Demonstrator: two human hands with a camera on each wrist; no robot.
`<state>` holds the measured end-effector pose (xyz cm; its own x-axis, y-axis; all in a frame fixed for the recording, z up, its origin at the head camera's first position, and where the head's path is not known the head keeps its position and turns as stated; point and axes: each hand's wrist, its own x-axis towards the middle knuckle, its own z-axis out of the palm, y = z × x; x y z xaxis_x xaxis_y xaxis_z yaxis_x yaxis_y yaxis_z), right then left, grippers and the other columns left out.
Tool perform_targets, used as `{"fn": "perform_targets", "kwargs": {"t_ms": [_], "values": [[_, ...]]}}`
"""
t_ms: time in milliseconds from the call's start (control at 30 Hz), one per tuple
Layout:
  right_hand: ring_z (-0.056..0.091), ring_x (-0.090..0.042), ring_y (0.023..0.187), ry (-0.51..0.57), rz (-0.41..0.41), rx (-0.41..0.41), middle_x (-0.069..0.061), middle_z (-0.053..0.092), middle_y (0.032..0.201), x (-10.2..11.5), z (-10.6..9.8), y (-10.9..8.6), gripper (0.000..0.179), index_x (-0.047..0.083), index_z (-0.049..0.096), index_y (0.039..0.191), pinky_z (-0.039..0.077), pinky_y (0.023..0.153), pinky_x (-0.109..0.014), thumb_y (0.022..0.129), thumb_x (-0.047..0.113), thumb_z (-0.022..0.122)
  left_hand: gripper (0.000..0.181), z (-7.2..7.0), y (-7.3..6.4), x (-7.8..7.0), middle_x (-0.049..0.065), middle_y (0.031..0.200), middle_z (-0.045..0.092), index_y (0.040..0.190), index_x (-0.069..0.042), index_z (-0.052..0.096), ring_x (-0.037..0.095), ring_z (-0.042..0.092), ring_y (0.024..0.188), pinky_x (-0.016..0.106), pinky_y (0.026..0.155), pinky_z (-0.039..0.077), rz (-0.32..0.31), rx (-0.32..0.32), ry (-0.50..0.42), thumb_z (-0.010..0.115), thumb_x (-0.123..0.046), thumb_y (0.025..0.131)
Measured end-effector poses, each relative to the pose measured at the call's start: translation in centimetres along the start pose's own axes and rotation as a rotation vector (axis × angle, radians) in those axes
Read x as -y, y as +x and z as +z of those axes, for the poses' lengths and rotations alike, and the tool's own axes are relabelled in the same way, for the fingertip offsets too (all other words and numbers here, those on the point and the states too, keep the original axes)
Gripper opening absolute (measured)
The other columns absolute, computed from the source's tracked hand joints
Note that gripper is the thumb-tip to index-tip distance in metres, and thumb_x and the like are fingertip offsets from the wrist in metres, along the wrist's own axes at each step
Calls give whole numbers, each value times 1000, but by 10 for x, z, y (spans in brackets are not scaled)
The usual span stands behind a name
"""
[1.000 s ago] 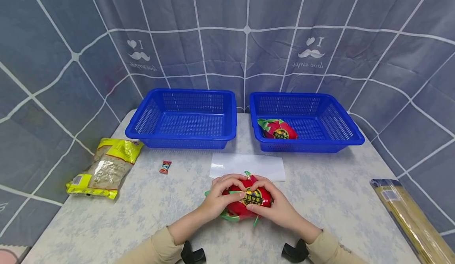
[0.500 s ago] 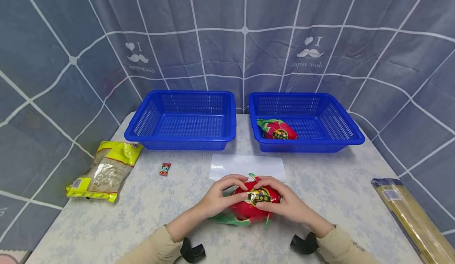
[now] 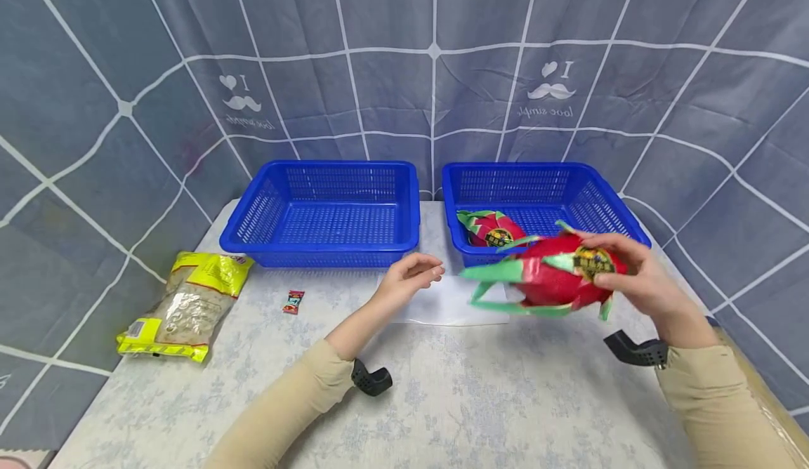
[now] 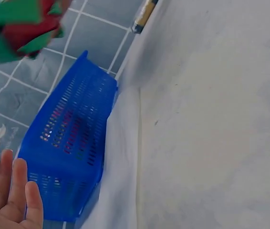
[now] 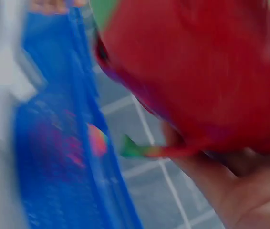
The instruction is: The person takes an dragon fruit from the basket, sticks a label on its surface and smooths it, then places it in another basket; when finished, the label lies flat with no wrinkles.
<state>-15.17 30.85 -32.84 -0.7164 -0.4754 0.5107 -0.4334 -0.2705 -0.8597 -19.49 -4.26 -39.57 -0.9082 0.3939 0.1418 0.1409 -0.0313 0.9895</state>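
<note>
A red dragon fruit [image 3: 550,276] with green tips and a black-and-gold label is off the table, in front of the right basket. My right hand [image 3: 638,279] grips its right end, thumb and fingers on either side of the label. In the right wrist view the dragon fruit [image 5: 197,71] is blurred and fills the upper right. My left hand [image 3: 411,276] hovers near the white sheet [image 3: 442,304], fingers loosely bent and holding nothing; the left wrist view shows its fingers spread. Another dragon fruit [image 3: 493,229] lies in the left part of the right blue basket [image 3: 607,202].
A second blue basket [image 3: 322,255] stands at the back left. A small candy packet [image 3: 293,302] lies before it, and a yellow-and-clear bag [image 3: 189,307] sits at the left edge. A long wrapped brown pack [image 3: 784,430] lies at the right edge, partly behind my sleeve.
Both hands were around the dragon fruit on the table. The left has let go and moved forward; the right has lifted the fruit and carried it right and forward.
</note>
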Motion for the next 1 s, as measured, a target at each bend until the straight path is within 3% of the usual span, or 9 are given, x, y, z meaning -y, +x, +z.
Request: {"fn": "perform_targets", "kwargs": {"t_ms": [133,233,300,400,567,700,800,933,1000], "values": [[57,-17,99,15,3,-338,-8,59,118,9,-22,19,43,-1,59,122,52,76,-23,85,-20,49,29,13,21,1,23,112,62,120,2,58,25,62,97,32,80,50,-20,-14,49,58,-10,93],[56,-13,96,-134,103,-575,-2,58,112,-1,-36,33,40,8,63,119,52,72,-18,85,-13,58,30,23,34,4,24,109,63,120,1,60,29,62,95,27,75,50,-6,-64,74,59,-12,93],[53,-10,96,-266,204,-669,4,56,112,-13,-45,40,39,13,63,120,50,70,-14,85,-2,65,28,29,41,7,24,104,64,116,4,62,28,64,90,25,74,50,10,-119,67,61,-10,91],[49,-6,95,-489,379,-734,10,51,111,-32,-55,44,43,21,58,126,47,68,-10,85,19,71,23,36,46,11,21,95,67,107,7,66,18,65,79,23,72,51,35,-205,40,64,-5,88],[46,-14,100,-731,535,-688,-4,46,122,-57,-66,46,56,14,48,133,43,71,-12,85,36,68,19,40,49,14,18,90,69,101,8,68,6,62,72,23,70,52,45,-263,8,67,-1,84],[42,-34,110,-903,567,-503,-25,39,129,-66,-68,53,62,-2,40,131,42,82,-32,89,37,63,19,40,49,13,17,89,69,101,7,69,10,64,73,22,69,51,33,-278,6,67,-2,84],[41,-42,108,-952,584,-380,-32,37,124,-70,-68,57,62,-9,37,128,40,86,-47,90,33,62,19,38,48,13,18,89,69,101,7,69,12,64,73,20,67,50,32,-283,11,68,-3,84],[43,-42,104,-986,649,-302,-32,40,118,-73,-69,58,64,-12,35,125,38,88,-52,87,31,65,20,37,45,7,24,90,67,102,10,67,18,64,74,19,64,47,36,-257,30,66,-1,85],[42,-42,105,-1007,693,-270,-32,41,118,-73,-69,59,68,-13,34,125,37,90,-54,86,32,67,21,35,42,1,24,90,67,104,10,66,26,64,76,22,66,49,23,-228,31,65,-1,86]]}}
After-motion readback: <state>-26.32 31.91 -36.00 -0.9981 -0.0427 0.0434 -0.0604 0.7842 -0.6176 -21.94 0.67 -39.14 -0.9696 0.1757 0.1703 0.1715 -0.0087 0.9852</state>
